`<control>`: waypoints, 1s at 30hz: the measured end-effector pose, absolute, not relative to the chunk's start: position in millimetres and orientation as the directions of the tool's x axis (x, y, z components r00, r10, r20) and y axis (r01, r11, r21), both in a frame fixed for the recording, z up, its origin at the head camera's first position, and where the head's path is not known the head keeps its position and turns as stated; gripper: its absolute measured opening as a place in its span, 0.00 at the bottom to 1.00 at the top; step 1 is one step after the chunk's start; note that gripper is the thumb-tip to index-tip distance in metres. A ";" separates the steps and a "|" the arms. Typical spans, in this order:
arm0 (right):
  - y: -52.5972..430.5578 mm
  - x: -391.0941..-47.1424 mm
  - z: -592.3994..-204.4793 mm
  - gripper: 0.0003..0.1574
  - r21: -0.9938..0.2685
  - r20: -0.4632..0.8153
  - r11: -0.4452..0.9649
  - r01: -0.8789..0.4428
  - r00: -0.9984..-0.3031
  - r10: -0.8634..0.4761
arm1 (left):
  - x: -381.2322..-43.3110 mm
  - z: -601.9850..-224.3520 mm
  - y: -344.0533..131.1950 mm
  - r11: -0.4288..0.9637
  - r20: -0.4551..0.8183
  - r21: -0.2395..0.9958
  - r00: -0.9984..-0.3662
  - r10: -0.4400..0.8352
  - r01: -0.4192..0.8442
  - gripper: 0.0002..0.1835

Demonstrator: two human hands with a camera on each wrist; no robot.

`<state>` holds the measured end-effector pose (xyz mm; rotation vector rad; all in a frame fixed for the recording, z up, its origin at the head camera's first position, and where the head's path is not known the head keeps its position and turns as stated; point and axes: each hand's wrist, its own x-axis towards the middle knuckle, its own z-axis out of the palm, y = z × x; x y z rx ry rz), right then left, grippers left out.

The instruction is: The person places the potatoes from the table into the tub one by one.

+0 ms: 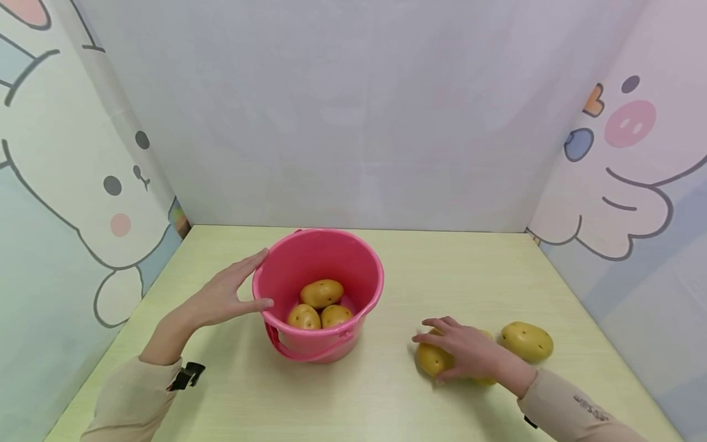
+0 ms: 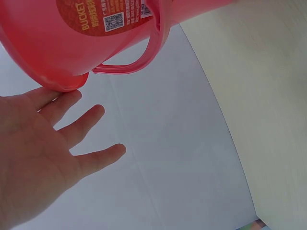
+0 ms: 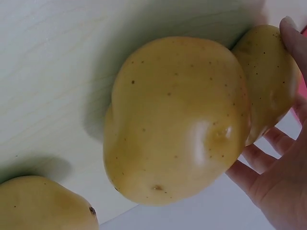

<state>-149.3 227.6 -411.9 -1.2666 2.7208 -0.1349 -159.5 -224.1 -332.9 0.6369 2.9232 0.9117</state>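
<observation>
A pink bucket (image 1: 315, 252) stands left of the table's middle, with three potatoes inside, one a yellow-brown potato (image 1: 322, 293). My left hand (image 1: 223, 298) rests at the bucket's left rim, its fingers spread and fairly straight, thumb over the near edge; in the left wrist view the fingertips (image 2: 72, 96) touch under the rim. To the right, my right hand (image 1: 469, 353) grips a potato (image 1: 433, 361), thumb on one side and fingers round the other. A second potato (image 3: 177, 120) lies right behind it, mostly covered by the hand in the head view.
Farther right lies another potato (image 1: 527, 342). The bucket's handle (image 1: 309, 356) hangs down at its near side. The pale wooden table (image 1: 442, 270) is bounded by a plain back wall (image 1: 359, 123) and cartoon-printed side walls.
</observation>
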 end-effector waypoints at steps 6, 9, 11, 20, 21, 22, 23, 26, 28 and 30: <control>227.9 -149.1 -415.3 0.41 -0.143 -0.080 0.633 -0.761 -0.629 -0.774 | -159.8 -333.2 -224.3 0.744 0.110 0.549 -0.915 0.389 0.382 0.50; 227.9 -149.5 -415.8 0.40 -0.144 -0.075 0.629 -0.764 -0.625 -0.777 | -159.7 -333.0 -224.3 0.743 0.109 0.550 -0.915 0.390 0.382 0.50; 227.9 -150.0 -415.8 0.39 -0.143 -0.070 0.623 -0.769 -0.620 -0.781 | -159.7 -332.8 -224.3 0.744 0.108 0.549 -0.915 0.389 0.382 0.50; 227.6 -152.0 -415.1 0.38 -0.148 -0.066 0.615 -0.775 -0.613 -0.788 | -159.7 -332.6 -223.9 0.743 0.108 0.549 -0.914 0.391 0.383 0.50; 227.5 -152.1 -414.5 0.38 -0.148 -0.068 0.616 -0.774 -0.614 -0.787 | -159.6 -332.6 -223.9 0.743 0.107 0.550 -0.914 0.390 0.382 0.50; 227.2 -152.4 -413.7 0.38 -0.149 -0.068 0.617 -0.773 -0.615 -0.786 | -159.6 -332.7 -224.0 0.742 0.107 0.551 -0.915 0.390 0.381 0.50; 227.0 -152.7 -413.0 0.38 -0.151 -0.067 0.618 -0.771 -0.616 -0.785 | -159.7 -332.8 -224.0 0.742 0.108 0.551 -0.914 0.390 0.382 0.50; 226.5 -153.8 -410.5 0.39 -0.147 -0.062 0.620 -0.771 -0.618 -0.784 | -159.8 -333.0 -224.1 0.743 0.108 0.550 -0.915 0.390 0.382 0.50; 226.3 -154.8 -408.9 0.39 -0.150 -0.057 0.618 -0.772 -0.617 -0.785 | -159.9 -333.1 -224.1 0.742 0.110 0.550 -0.914 0.390 0.382 0.50; 226.2 -156.0 -407.2 0.38 -0.149 -0.056 0.620 -0.770 -0.619 -0.783 | -159.9 -333.1 -224.2 0.743 0.109 0.549 -0.914 0.390 0.382 0.50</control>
